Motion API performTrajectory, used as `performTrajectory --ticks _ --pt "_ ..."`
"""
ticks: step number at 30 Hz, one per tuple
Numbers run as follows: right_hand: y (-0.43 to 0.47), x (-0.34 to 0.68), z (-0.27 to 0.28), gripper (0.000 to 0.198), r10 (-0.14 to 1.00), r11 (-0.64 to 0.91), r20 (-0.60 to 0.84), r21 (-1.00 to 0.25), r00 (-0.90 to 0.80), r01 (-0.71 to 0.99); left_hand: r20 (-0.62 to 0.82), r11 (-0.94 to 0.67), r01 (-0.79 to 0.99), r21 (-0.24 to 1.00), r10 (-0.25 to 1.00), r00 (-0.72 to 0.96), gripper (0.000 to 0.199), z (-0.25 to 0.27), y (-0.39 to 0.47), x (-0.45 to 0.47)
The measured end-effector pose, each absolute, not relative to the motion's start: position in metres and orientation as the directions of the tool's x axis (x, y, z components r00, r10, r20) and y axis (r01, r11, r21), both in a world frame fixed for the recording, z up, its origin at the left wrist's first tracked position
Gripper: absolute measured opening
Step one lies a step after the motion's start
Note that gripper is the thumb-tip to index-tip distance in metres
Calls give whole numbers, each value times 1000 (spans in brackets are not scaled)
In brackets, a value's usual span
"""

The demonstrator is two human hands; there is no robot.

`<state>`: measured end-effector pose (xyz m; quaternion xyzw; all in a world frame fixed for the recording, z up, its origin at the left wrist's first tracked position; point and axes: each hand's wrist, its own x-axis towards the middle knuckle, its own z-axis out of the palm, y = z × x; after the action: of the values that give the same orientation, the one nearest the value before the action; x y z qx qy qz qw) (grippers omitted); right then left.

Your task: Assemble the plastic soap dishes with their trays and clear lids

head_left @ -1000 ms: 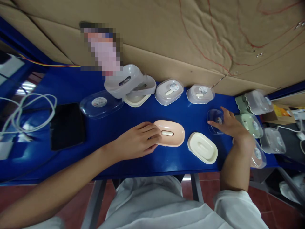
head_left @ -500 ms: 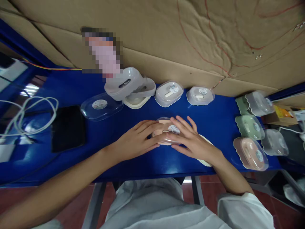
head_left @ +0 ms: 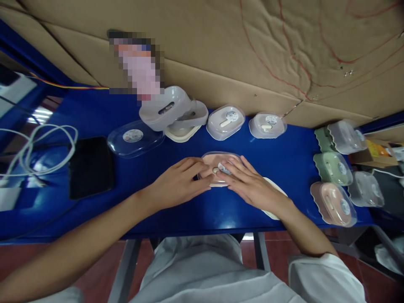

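Observation:
A pink oval lidded box [head_left: 212, 159] with a clear cover, a small pale handle and a round sticker sits on the blue table between my hands. My left hand [head_left: 178, 183] is curled around its left end, thumb on the near side and fingers on the far side. Over the right half of the cover lies my right hand [head_left: 248, 183], fingers stretched out and partly hiding the sticker and handle. Beneath my right wrist is a cream flat piece [head_left: 275, 185], mostly covered by the hand and wrist.
Whitish lidded boxes [head_left: 226, 122] stand along the cardboard wall [head_left: 205, 71]. Left of them are grey shells [head_left: 164, 115] and a clear cover [head_left: 132, 145]. Green and pink boxes [head_left: 333, 203] sit at right. A black flat object [head_left: 91, 168] and white cable [head_left: 30, 147] lie left.
My left thumb has drawn back from the middle of the cover. My right fingers have shifted left and flattened over the sticker. The box remains between my hands.

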<state>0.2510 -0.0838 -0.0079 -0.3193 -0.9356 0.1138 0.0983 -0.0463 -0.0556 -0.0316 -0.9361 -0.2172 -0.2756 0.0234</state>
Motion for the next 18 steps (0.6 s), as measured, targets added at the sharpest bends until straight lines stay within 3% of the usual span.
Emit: performTrajectory --ticks 4,12,18 --pt "-79 257 -10 77 651 752 136 -254 -747 609 553 -908 406 103 392 736 19 -32 -53 -46" --pt "-71 268 -8 75 638 740 157 -394 -754 545 585 -921 355 158 377 718 12 -33 -52 -44" --pt "-73 261 -1 65 669 724 128 -336 -732 603 541 -916 379 128 385 748 11 -33 -51 -44"
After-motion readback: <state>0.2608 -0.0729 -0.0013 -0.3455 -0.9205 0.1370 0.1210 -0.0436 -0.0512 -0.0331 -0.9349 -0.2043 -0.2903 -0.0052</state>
